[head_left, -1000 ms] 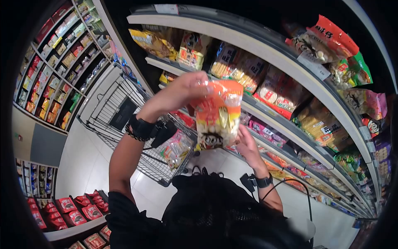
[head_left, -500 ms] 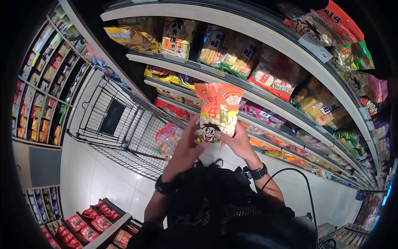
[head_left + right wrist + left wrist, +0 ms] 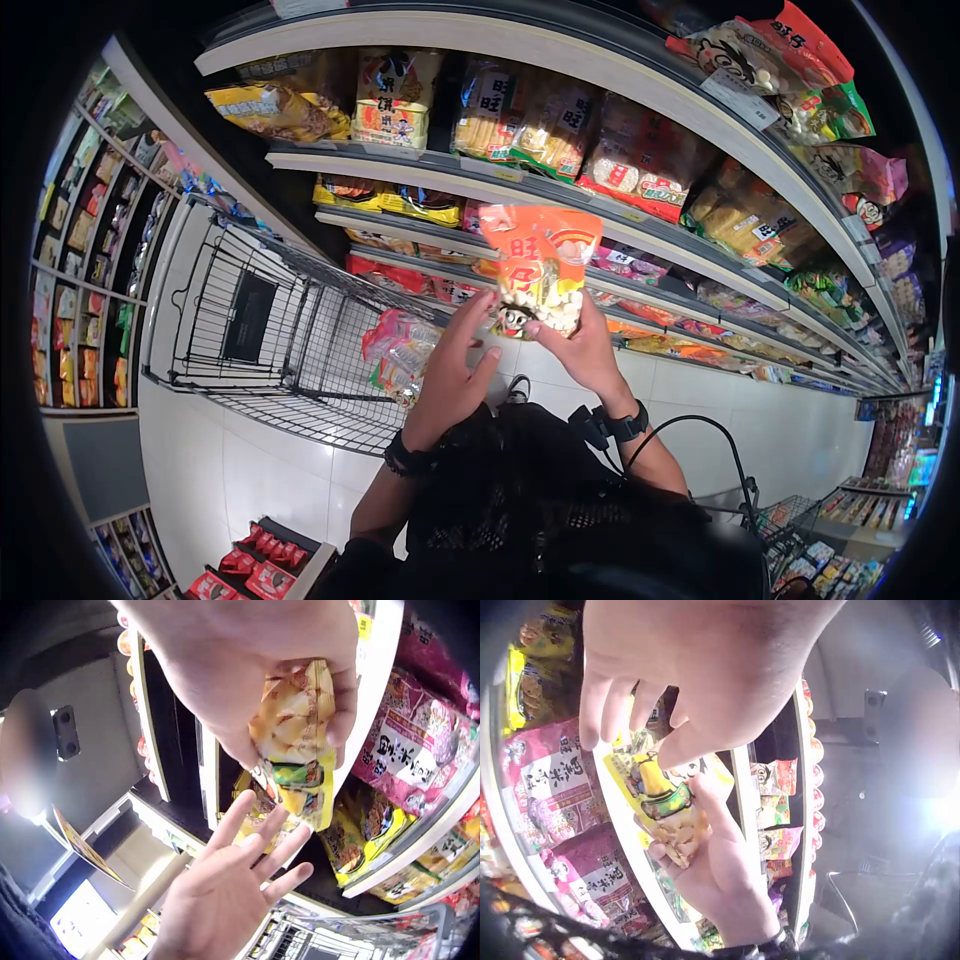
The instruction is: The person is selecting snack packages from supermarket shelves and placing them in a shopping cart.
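A snack bag (image 3: 545, 270), orange at the top with a cartoon face and small round pale pieces low on its front, is upright in front of the body in the head view. My right hand (image 3: 590, 355) grips its lower right corner, thumb across the front and fingers behind. Beside the lower left corner is my left hand (image 3: 455, 375), its fingers extended and thumb apart. In the right wrist view, the bag's yellow bottom (image 3: 322, 791) points toward the spread fingers of the left hand (image 3: 225, 892). The left wrist view shows the left hand (image 3: 697, 667) over the bag (image 3: 664, 795).
Shelves (image 3: 400, 160) of packaged snacks curve across the front and right. A wire shopping cart (image 3: 290, 400) stands at left with a clear and pink package (image 3: 395, 350) in it. Red packets (image 3: 270, 578) sit on a low display at bottom left. A black cable (image 3: 690, 420) loops near the right forearm.
The left hand let go of the bag's top and came down to its lower left side. The right hand now holds the bag, its front turned toward the head camera. The view shifted rightward.
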Action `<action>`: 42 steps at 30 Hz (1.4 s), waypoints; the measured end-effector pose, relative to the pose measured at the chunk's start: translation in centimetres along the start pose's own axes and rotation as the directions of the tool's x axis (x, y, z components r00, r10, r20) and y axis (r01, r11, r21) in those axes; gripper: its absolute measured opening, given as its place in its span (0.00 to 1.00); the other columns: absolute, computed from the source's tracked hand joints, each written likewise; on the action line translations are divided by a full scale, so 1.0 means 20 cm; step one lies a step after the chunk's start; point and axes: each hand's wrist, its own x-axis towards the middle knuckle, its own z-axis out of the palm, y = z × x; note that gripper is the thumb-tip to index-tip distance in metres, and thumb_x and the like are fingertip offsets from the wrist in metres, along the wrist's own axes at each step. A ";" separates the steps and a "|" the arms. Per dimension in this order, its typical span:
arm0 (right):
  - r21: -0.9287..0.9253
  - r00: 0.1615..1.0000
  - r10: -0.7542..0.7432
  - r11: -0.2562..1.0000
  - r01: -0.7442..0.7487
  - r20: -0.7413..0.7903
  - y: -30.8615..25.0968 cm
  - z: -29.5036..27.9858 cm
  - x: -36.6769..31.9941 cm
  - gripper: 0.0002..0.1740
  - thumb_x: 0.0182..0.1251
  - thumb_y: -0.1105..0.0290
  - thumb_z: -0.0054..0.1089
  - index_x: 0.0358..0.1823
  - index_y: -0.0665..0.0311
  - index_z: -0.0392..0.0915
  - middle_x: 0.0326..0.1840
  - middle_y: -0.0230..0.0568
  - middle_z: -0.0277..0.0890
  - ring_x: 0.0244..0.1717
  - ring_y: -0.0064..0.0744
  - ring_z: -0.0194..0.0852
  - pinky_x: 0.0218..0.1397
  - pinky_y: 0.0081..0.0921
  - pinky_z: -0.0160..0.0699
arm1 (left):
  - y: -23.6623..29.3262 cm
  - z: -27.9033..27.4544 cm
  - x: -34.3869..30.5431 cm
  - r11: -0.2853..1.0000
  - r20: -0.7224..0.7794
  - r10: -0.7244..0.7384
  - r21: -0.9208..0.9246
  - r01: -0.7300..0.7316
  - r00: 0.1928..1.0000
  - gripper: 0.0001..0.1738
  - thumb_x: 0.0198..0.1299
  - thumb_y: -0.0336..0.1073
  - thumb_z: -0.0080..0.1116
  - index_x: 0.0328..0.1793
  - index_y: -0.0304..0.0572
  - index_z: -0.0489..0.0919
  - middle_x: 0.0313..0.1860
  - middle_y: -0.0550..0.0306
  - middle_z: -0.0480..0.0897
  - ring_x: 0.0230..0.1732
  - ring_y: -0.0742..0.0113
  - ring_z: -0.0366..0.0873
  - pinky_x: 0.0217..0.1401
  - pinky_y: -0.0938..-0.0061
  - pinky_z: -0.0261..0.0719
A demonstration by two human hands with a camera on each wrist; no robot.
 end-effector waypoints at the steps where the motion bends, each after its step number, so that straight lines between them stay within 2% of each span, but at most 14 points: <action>1: -0.001 1.000 0.004 1.000 -0.004 -0.009 -0.01 -0.01 -0.01 0.32 0.56 0.71 0.70 0.60 0.71 0.66 0.53 0.47 0.76 0.51 0.25 0.75 0.52 0.27 0.75 | 0.00 0.01 0.00 0.991 -0.015 0.069 0.117 -0.067 0.998 0.35 0.61 0.28 0.54 0.75 0.41 0.57 0.72 0.46 0.62 0.70 0.57 0.63 0.62 0.66 0.71; 4: -0.268 0.944 -0.329 0.911 0.313 -0.016 -0.04 -0.02 -0.06 0.36 0.55 0.71 0.68 0.65 0.69 0.64 0.55 0.53 0.70 0.53 0.43 0.74 0.56 0.33 0.71 | 0.02 0.10 0.00 0.994 -0.011 0.039 -0.104 -0.040 0.999 0.35 0.61 0.31 0.55 0.74 0.37 0.57 0.72 0.44 0.61 0.70 0.57 0.62 0.62 0.64 0.71; 6: -0.248 0.938 -0.333 0.905 0.347 0.098 -0.15 -0.02 -0.10 0.33 0.55 0.72 0.67 0.64 0.68 0.67 0.54 0.52 0.70 0.52 0.44 0.73 0.56 0.34 0.71 | -0.02 0.17 0.00 0.910 -0.065 0.011 -0.413 -0.037 0.998 0.31 0.61 0.34 0.59 0.69 0.33 0.63 0.66 0.46 0.68 0.65 0.62 0.68 0.61 0.67 0.72; 7: -0.232 0.919 -0.332 0.896 0.378 0.212 -0.17 -0.02 -0.11 0.31 0.55 0.72 0.66 0.62 0.66 0.69 0.52 0.51 0.69 0.52 0.45 0.72 0.57 0.34 0.70 | -0.03 0.16 0.01 0.913 -0.072 0.015 -0.405 -0.043 0.997 0.31 0.61 0.34 0.59 0.69 0.33 0.63 0.66 0.46 0.68 0.65 0.62 0.68 0.61 0.67 0.72; 9: -0.180 0.901 -0.367 0.894 0.410 0.232 -0.15 -0.06 -0.12 0.25 0.56 0.75 0.65 0.58 0.65 0.74 0.51 0.45 0.69 0.45 0.37 0.72 0.49 0.29 0.72 | -0.03 0.14 0.03 0.775 -0.081 -0.228 -0.618 0.131 0.970 0.26 0.59 0.34 0.62 0.63 0.34 0.68 0.56 0.52 0.77 0.56 0.67 0.75 0.58 0.70 0.74; 10: -0.155 0.913 -0.347 0.911 0.382 0.215 -0.11 -0.10 -0.11 0.24 0.56 0.75 0.65 0.57 0.64 0.74 0.52 0.43 0.68 0.42 0.32 0.71 0.45 0.26 0.71 | -0.03 0.15 0.04 0.762 -0.105 -0.292 -0.626 0.165 0.951 0.25 0.56 0.34 0.64 0.59 0.35 0.72 0.49 0.55 0.81 0.49 0.70 0.79 0.55 0.73 0.75; 12: -0.136 0.933 -0.343 0.925 0.355 0.106 -0.05 -0.13 -0.10 0.24 0.56 0.76 0.65 0.56 0.64 0.74 0.51 0.37 0.67 0.38 0.21 0.68 0.36 0.18 0.67 | -0.02 0.16 0.03 0.787 -0.094 -0.278 -0.592 0.170 0.956 0.25 0.56 0.34 0.65 0.59 0.35 0.72 0.49 0.54 0.81 0.49 0.70 0.79 0.55 0.72 0.75; 15: -0.015 0.962 -0.273 0.962 0.274 0.027 -0.07 -0.20 -0.08 0.27 0.55 0.76 0.67 0.58 0.65 0.72 0.47 0.37 0.68 0.38 0.21 0.68 0.37 0.18 0.67 | 0.03 0.25 0.03 0.825 -0.064 -0.243 -0.539 0.171 0.968 0.26 0.55 0.34 0.65 0.59 0.35 0.72 0.51 0.53 0.80 0.50 0.69 0.79 0.55 0.72 0.75; 24: -0.028 0.942 -0.258 0.962 0.271 0.216 0.11 -0.44 -0.03 0.29 0.55 0.76 0.68 0.59 0.69 0.70 0.48 0.38 0.68 0.43 0.24 0.67 0.37 0.18 0.71 | 0.10 0.50 0.05 0.808 -0.018 -0.280 -0.544 0.226 0.960 0.29 0.52 0.33 0.70 0.60 0.36 0.73 0.51 0.56 0.81 0.51 0.71 0.78 0.56 0.73 0.75; 29: -0.123 0.913 -0.168 0.966 0.228 0.372 0.14 -0.44 -0.01 0.28 0.57 0.76 0.66 0.60 0.67 0.69 0.52 0.40 0.70 0.44 0.24 0.71 0.39 0.20 0.72 | -0.03 0.50 -0.01 0.860 -0.131 -0.238 -0.490 0.146 0.962 0.28 0.51 0.33 0.70 0.59 0.37 0.73 0.50 0.56 0.81 0.50 0.71 0.79 0.54 0.73 0.77; 32: -0.092 0.889 -0.113 0.981 0.171 0.444 0.10 -0.40 -0.01 0.27 0.57 0.79 0.63 0.60 0.62 0.70 0.53 0.39 0.72 0.42 0.25 0.75 0.38 0.20 0.71 | -0.10 0.40 -0.13 0.817 -0.289 -0.412 -0.537 0.211 0.864 0.30 0.51 0.32 0.69 0.61 0.35 0.71 0.51 0.53 0.81 0.49 0.66 0.81 0.55 0.70 0.79; 33: -0.093 0.885 -0.109 0.981 0.168 0.454 0.11 -0.39 -0.01 0.27 0.57 0.79 0.63 0.60 0.62 0.70 0.53 0.39 0.72 0.42 0.25 0.75 0.38 0.20 0.71 | -0.23 0.33 -0.20 0.889 -0.347 -0.401 -0.371 0.269 0.848 0.29 0.52 0.33 0.68 0.59 0.35 0.72 0.50 0.53 0.82 0.48 0.66 0.81 0.55 0.71 0.79; 38: -0.142 0.875 -0.098 0.972 0.186 0.474 0.14 -0.36 0.01 0.23 0.58 0.80 0.60 0.57 0.61 0.72 0.52 0.38 0.73 0.42 0.23 0.75 0.39 0.19 0.71 | -0.76 0.01 -0.56 0.872 -0.647 -0.489 -0.344 0.349 0.584 0.23 0.51 0.28 0.64 0.55 0.34 0.74 0.46 0.53 0.83 0.42 0.66 0.83 0.48 0.73 0.80; 42: -0.202 0.880 -0.042 0.967 0.154 0.473 0.14 -0.33 -0.02 0.20 0.59 0.79 0.59 0.55 0.62 0.73 0.50 0.36 0.73 0.42 0.22 0.75 0.41 0.21 0.71 | -1.06 -0.18 -0.77 0.798 -0.609 -0.602 -0.448 0.403 0.517 0.21 0.52 0.28 0.63 0.54 0.35 0.76 0.46 0.53 0.83 0.43 0.65 0.82 0.48 0.72 0.80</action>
